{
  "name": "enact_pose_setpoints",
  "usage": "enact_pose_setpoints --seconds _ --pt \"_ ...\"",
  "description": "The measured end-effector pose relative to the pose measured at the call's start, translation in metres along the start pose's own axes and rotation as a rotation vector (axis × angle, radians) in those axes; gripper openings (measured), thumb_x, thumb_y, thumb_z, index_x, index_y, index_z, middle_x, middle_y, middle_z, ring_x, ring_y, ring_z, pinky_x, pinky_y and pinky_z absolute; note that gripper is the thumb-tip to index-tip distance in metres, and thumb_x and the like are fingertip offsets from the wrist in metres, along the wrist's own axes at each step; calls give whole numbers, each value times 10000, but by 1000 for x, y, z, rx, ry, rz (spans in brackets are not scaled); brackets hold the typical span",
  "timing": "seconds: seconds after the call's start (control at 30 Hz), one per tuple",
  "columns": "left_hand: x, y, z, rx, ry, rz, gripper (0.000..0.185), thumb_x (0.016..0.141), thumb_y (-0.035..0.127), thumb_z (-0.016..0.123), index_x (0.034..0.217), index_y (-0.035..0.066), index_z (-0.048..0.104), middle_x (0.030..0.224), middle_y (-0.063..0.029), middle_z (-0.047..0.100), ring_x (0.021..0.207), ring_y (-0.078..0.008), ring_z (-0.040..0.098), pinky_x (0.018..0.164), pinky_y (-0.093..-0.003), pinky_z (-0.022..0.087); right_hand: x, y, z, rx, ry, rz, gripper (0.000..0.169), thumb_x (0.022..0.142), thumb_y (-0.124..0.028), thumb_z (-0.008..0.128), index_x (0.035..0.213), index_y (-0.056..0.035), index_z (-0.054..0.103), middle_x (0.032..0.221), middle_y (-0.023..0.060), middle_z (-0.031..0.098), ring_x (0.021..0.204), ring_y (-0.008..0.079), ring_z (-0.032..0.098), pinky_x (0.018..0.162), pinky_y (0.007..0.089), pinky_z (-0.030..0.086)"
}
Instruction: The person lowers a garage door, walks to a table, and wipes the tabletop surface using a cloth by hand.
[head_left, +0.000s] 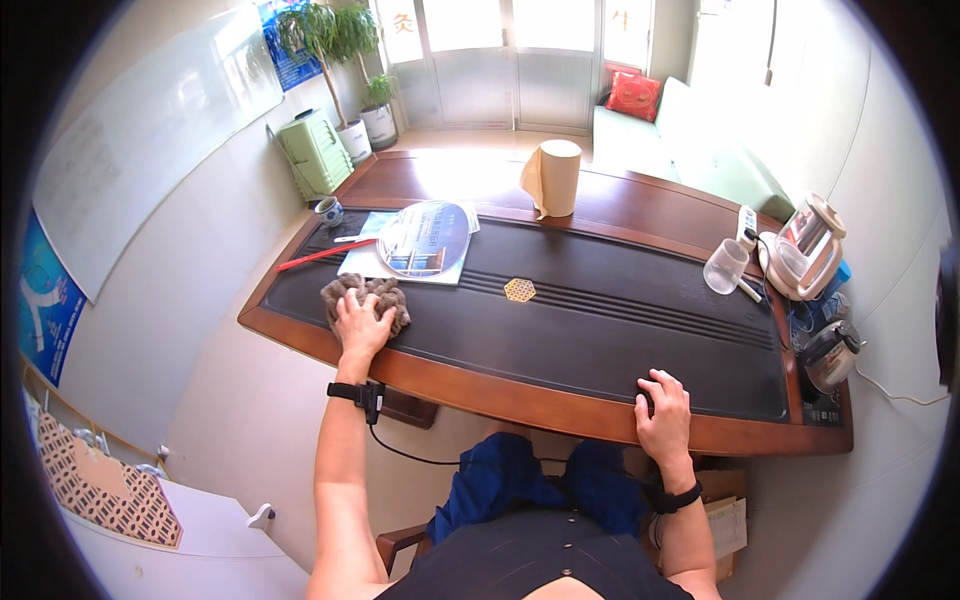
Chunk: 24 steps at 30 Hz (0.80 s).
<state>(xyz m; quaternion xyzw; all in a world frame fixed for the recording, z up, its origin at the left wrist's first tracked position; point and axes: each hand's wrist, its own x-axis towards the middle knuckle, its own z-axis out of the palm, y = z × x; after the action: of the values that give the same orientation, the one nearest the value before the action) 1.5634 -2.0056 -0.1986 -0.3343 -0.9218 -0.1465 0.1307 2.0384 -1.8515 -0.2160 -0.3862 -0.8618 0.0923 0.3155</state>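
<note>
My left hand (361, 322) rests on a crumpled grey-brown cloth (400, 309) at the left front of the dark tea table (585, 330), its fingers pressed into the fabric. Just behind the cloth lie a round hand fan (424, 238) and papers (360, 262), with a red stick-like item (322, 256) slanting out to their left. My right hand (664, 412) lies on the wooden front edge of the table towards the right, fingers slightly bent and holding nothing. A gold hexagonal inlay (520, 290) sits mid-table, between and beyond both hands.
A small blue-and-white cup (329, 211) stands at the back left. A paper towel roll (561, 178) stands upright at the back. On the right are a tilted clear plastic cup (725, 267), a power strip (746, 225), a glass kettle (806, 255) and a glass pot with black lid (829, 360).
</note>
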Motion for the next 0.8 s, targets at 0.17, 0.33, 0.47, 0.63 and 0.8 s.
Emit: enact_pose_setpoints --seconds 0.17,0.33,0.47,0.63,0.8 --pt "-25 36 1 -92 -35 270 434 822 426 695 1118 112 652 1418 -220 397 1324 -420 347 1060 -510 368 1 0 -4 -13 6 2 230 831 -115 625 1047 -44 655 1195 135 584 1173 309 523 987 431 409" --pt "-69 85 -5 -249 -64 574 395 798 356 735 1059 70 659 1384 -224 425 1315 -454 352 1064 -539 335 0 1 -3 -11 3 -1 227 834 -119 622 1046 -46 655 1193 133 585 1171 307 524 985 428 410" --pt "-108 128 -18 -373 -57 745 359 756 344 755 983 89 646 1329 -196 452 1305 -439 368 1037 -530 354 -3 3 1 0 3 -3 226 836 -125 622 1045 -47 656 1192 132 587 1165 307 528 979 428 412" --pt "-149 153 -30 -434 -5 764 367 741 326 766 1016 121 635 1345 -176 425 1325 -430 327 1022 -576 337 -3 2 1 12 5 -14 227 837 -131 622 1045 -45 656 1187 134 589 1156 311 533 975 430 415" --pt "-164 141 -33 -470 82 717 388 696 309 802 991 118 639 1363 -149 448 1326 -417 364 1047 -559 331 -2 5 -1 6 12 -23 228 839 -130 622 1049 -46 655 1195 136 586 1161 312 531 977 431 415"
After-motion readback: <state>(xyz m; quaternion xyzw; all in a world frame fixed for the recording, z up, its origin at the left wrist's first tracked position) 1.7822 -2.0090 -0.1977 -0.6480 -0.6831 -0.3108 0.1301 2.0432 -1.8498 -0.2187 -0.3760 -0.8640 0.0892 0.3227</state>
